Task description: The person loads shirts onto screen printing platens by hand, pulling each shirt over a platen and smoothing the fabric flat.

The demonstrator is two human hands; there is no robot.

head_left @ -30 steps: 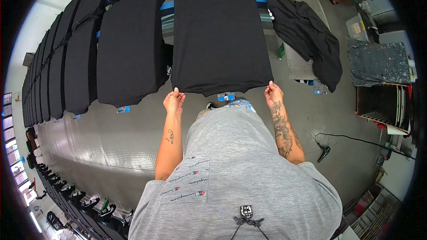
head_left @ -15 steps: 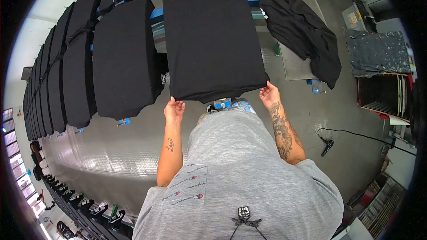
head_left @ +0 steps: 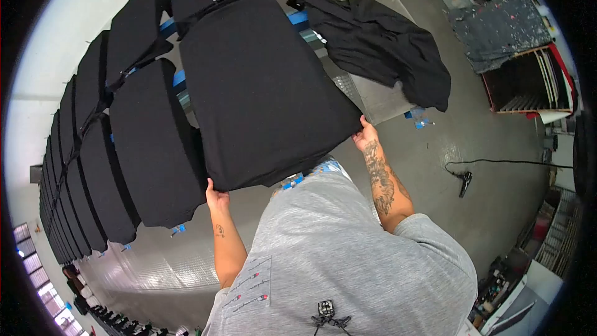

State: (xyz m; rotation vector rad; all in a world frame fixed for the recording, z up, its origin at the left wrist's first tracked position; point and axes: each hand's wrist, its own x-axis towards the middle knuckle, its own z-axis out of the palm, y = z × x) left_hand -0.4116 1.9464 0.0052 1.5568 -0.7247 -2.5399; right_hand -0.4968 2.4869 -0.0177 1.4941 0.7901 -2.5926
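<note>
A black T-shirt (head_left: 255,93) is stretched over a long flat board in front of me, with its lower edge close to my waist. My left hand (head_left: 217,199) pinches the near left corner of its hem. At the near right corner, my right hand (head_left: 365,135) grips the hem between thumb and fingers, drawing it out to a point. The fabric lies mostly smooth on top, and the board beneath is hidden by it.
To the left runs a row of black-covered boards (head_left: 152,143). A loose black garment (head_left: 385,43) lies on a bare grey board (head_left: 379,102) at the right. A black corded tool (head_left: 464,183) rests on the floor, near a rack (head_left: 522,84).
The view has turned, so the boards now slant. My right hand has pulled the hem corner outward to the right, away from the board; my left hand keeps its corner.
</note>
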